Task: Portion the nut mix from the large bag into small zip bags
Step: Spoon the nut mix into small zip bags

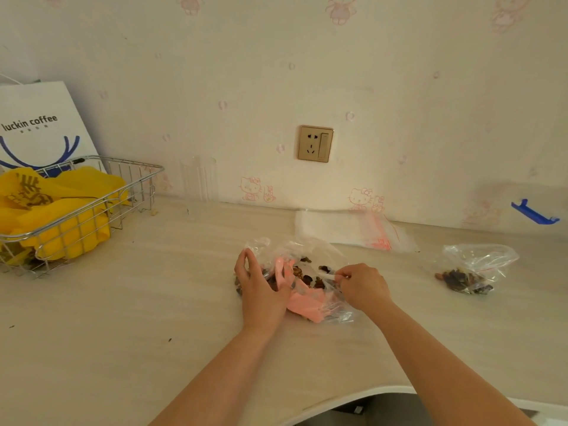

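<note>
A large clear plastic bag [310,253] with dark brown nut mix lies at the middle of the table. A pink scoop [302,298] rests on or in it. My left hand [259,282] presses on the bag's left side, fingers curled over the plastic. My right hand [364,284] pinches the bag's right edge between thumb and fingers. A small clear zip bag [473,269] holding some nut mix sits to the right. A stack of flat zip bags [353,230] with red print lies behind, near the wall.
A wire basket [92,207] with yellow bags stands at the left, with a white paper bag [40,124] behind it. A wall socket [315,143] is above the table. A blue clip [533,213] lies at the far right. The table's curved front edge [353,395] is near me.
</note>
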